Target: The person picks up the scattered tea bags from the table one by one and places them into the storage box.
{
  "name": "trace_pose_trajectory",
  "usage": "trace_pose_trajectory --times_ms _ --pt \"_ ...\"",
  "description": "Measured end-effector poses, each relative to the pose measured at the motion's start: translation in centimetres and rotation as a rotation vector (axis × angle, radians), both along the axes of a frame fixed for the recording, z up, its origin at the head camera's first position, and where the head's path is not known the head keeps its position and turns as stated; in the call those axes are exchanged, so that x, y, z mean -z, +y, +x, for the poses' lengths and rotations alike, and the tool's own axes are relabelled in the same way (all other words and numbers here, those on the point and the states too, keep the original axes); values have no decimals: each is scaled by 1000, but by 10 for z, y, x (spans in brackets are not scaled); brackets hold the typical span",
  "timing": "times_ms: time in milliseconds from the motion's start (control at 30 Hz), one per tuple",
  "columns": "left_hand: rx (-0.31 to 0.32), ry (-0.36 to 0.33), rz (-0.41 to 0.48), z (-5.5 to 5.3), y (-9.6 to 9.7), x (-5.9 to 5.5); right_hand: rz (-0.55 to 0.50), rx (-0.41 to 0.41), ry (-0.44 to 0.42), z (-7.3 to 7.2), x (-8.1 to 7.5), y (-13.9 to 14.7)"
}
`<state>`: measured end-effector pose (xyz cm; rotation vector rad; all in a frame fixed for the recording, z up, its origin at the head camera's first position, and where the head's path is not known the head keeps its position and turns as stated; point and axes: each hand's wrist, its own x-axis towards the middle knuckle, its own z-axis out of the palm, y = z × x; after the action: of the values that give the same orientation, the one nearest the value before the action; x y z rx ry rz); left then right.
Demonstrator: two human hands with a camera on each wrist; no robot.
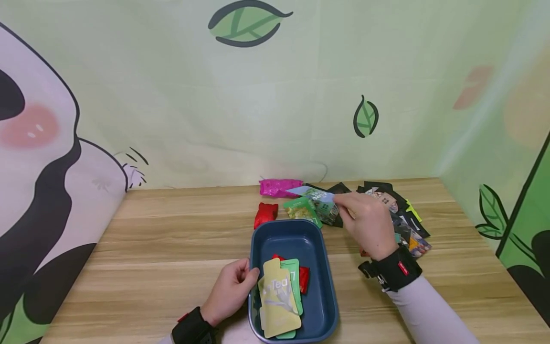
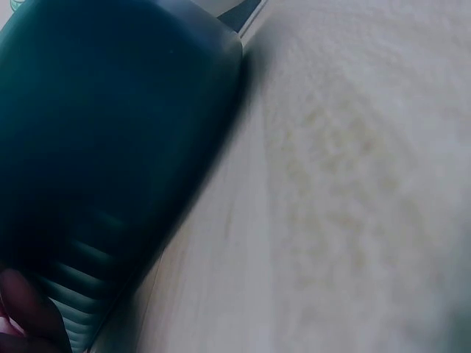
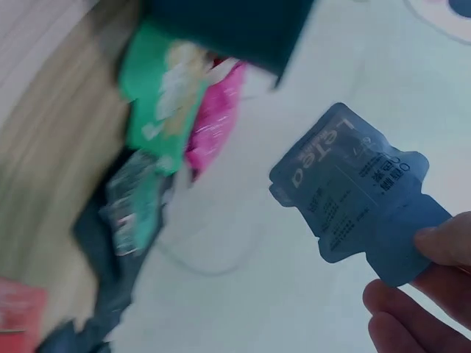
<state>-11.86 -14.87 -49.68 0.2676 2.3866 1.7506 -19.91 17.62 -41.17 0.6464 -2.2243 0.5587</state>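
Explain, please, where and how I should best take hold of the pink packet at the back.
I would pinch the pink packet by its left end, which looks freest, coming from above and the left. It lies lengthwise along the backdrop, so the rear looks cramped; a red packet lies in front, and black packets lie near its right end.

Backdrop (image 1: 180, 86): pale green, lightly creased, hangs behind the desk (image 1: 172, 229) and turns forward along the right. Printed cartoon panda (image 1: 94, 167): fills the left edge, shows a pink cheek (image 1: 30, 128) and black patches (image 1: 51, 200). Large leaf (image 1: 245, 26): lies near the top middle, outlined in dark strokes. Small leaf (image 1: 366, 117): sits lower, to the right. Reddish patch (image 1: 472, 87): shows faintly farther right. Leafy sprig (image 1: 493, 210): stands beside a thick dark line (image 1: 524, 191) at the right edge. Desk: light brown, streaked with wood grain.
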Motion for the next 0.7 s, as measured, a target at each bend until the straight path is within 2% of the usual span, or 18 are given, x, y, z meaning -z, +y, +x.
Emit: trace_pose_trajectory --times_ms 333,533,700 --pt "6 -7 5 0 -1 0 86 -175 14 35 -27 -22" --pt "5 -14 9 0 -1 0 177 -267 -19 53 -32 -35" --pt "-3 -15 32 1 0 -1 283 -313 -43 67 -31 -45"
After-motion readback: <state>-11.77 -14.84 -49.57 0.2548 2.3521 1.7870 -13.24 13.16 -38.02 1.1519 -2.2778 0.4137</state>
